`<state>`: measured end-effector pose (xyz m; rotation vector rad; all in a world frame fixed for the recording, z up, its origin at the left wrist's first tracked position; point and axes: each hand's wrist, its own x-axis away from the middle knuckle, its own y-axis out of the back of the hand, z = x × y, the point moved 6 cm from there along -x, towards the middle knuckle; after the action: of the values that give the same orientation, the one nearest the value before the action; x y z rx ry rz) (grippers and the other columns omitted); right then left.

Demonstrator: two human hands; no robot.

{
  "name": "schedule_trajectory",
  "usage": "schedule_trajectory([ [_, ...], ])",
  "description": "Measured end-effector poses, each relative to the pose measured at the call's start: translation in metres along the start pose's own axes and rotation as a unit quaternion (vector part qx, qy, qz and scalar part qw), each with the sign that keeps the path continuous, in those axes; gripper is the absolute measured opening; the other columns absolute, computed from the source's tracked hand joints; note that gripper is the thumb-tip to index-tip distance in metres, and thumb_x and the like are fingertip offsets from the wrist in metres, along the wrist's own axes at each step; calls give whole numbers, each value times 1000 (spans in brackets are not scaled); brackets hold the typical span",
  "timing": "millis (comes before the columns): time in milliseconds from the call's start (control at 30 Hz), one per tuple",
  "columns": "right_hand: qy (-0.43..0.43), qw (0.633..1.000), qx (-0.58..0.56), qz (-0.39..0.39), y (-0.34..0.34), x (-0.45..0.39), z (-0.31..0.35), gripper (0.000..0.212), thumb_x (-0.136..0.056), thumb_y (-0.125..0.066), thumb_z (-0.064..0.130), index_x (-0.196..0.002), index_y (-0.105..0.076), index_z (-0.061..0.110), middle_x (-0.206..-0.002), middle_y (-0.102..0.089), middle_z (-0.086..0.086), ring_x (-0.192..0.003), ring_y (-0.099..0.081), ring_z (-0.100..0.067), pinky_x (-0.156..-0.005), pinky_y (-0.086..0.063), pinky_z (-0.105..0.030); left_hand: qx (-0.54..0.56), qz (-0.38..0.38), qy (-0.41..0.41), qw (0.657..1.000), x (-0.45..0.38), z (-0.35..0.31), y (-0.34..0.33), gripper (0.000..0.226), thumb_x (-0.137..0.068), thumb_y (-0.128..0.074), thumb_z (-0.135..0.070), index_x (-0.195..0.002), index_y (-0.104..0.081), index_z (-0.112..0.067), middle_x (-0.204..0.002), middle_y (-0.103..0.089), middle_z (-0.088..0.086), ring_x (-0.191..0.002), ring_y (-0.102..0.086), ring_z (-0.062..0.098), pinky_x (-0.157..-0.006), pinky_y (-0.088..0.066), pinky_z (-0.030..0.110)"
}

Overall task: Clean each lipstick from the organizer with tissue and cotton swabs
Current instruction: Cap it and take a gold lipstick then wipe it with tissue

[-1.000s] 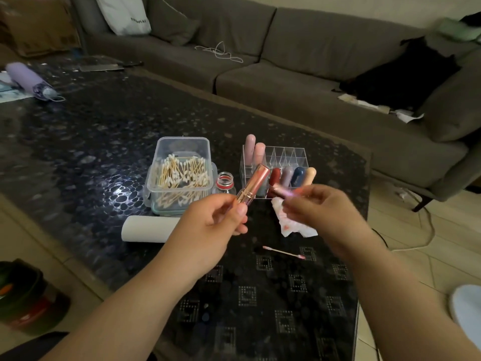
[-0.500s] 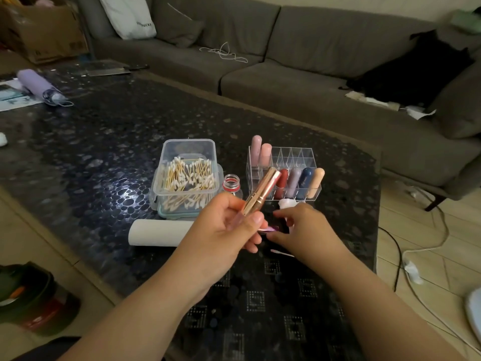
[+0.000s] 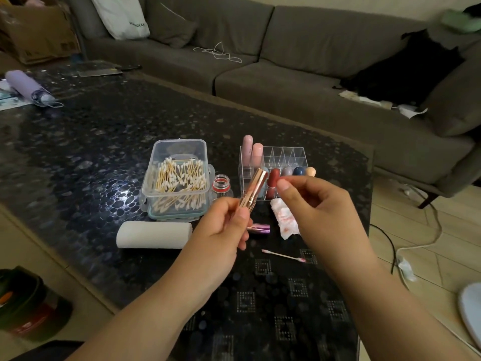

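My left hand (image 3: 223,225) grips a rose-gold lipstick tube (image 3: 254,188) by its lower half, tilted up to the right above the table. My right hand (image 3: 320,207) hovers just right of the tube's top with loosely curled fingers and holds nothing. Behind them stands the clear organizer (image 3: 283,155) with several lipsticks in it. A purple tube (image 3: 259,228) lies on the table beside a red-stained tissue (image 3: 285,220). A used cotton swab (image 3: 283,255) lies nearer me. A clear box of cotton swabs (image 3: 179,178) and a tissue roll (image 3: 153,234) sit to the left.
A small open bottle with a red neck (image 3: 221,184) stands between the swab box and the organizer. The dark glass table (image 3: 78,152) stretches left, with a purple umbrella (image 3: 27,87) at its far end. A grey sofa (image 3: 286,61) lies beyond. Cables trail on the floor at right.
My right hand put the purple tube down on the table and has risen empty to the top of the rose-gold tube. My left hand kept its hold.
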<state>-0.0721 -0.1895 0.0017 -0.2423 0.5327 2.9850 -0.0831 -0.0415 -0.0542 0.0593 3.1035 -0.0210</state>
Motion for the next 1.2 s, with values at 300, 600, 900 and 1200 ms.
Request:
schedule_trajectory([
  [300,-24,997,-71,27,1,-1,-2,27,-73,-67,46,-91,-74,28,-93,-73,-2,-91,-66,-15,-75,-49,-11,-40,24,-30,998,3,-3,-10,7,-93,-48,-30,-91,-55,-27,-63,-54,-12,-63,-53,3,-73,-46,28],
  [600,-20,994,-103,41,-1,-3,-4,15,-82,-68,30,-86,-76,18,-83,-74,0,-88,-69,-21,-82,-55,-27,-21,30,-19,999,7,-10,-13,12,-91,-52,-30,-98,-57,-23,-70,-63,-12,-66,-57,4,-70,-50,20],
  [900,10,993,-112,42,1,-2,3,27,-73,-67,38,-85,-76,16,-82,-74,-5,-88,-67,-29,-82,-54,-28,90,44,54,993,6,-5,-14,30,-71,-55,-43,-81,-66,-17,-65,-65,-3,-66,-58,11,-67,-50,27],
  [1200,12,990,-130,53,-3,0,6,26,-74,-68,36,-80,-74,12,-79,-70,-16,-70,-61,-23,-74,-53,-36,147,93,95,980,9,-5,-19,40,-81,-46,-47,-89,-67,-13,-76,-66,10,-65,-61,19,-64,-51,29],
])
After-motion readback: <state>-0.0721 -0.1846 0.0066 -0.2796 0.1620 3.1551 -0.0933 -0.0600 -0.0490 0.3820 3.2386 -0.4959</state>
